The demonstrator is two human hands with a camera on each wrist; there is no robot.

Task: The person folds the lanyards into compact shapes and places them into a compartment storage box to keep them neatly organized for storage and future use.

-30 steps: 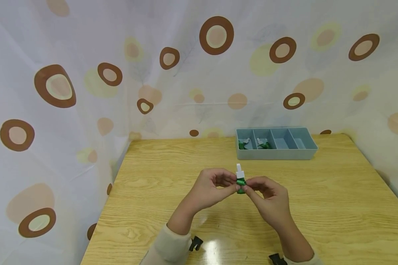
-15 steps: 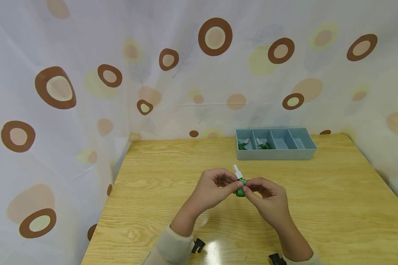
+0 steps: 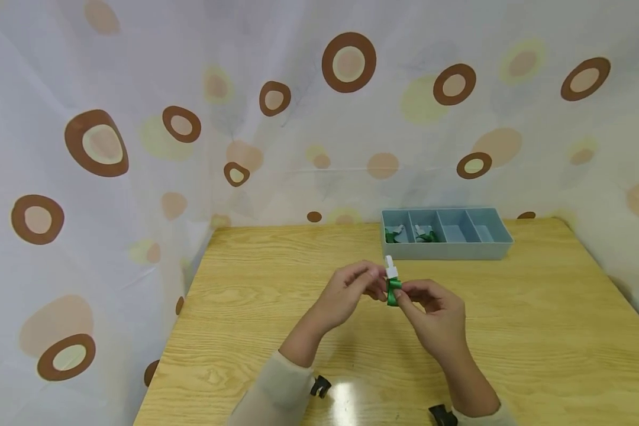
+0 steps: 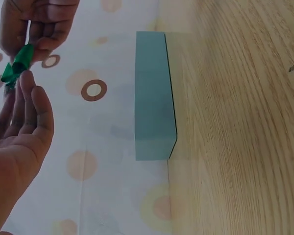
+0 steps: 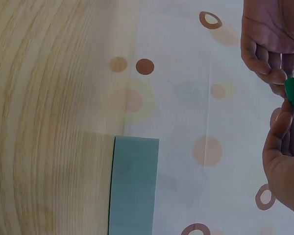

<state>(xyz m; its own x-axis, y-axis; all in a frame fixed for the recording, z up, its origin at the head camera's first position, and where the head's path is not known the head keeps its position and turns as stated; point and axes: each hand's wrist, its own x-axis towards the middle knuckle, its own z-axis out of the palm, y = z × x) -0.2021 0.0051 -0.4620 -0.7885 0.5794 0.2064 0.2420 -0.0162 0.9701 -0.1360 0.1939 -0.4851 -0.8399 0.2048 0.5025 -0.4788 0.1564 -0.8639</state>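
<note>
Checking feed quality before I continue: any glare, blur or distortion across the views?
Head view: bright glare patch on the table near the sleeves, wide-angle bending at the edges. Left wrist view: green piece is sharp. Right wrist view: it sits cropped at the frame edge.

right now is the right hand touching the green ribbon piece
Touching. The head view shows the right hand pinching the green ribbon piece between its fingertips; the right wrist view shows a fingertip against it too.

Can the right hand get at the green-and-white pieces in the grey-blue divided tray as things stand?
Probably not right away: the right hand pinches the small green and white piece, so its grip is taken. Otherwise the way looks free; only bare wooden table lies between it and the open-topped grey-blue divided tray.
</note>
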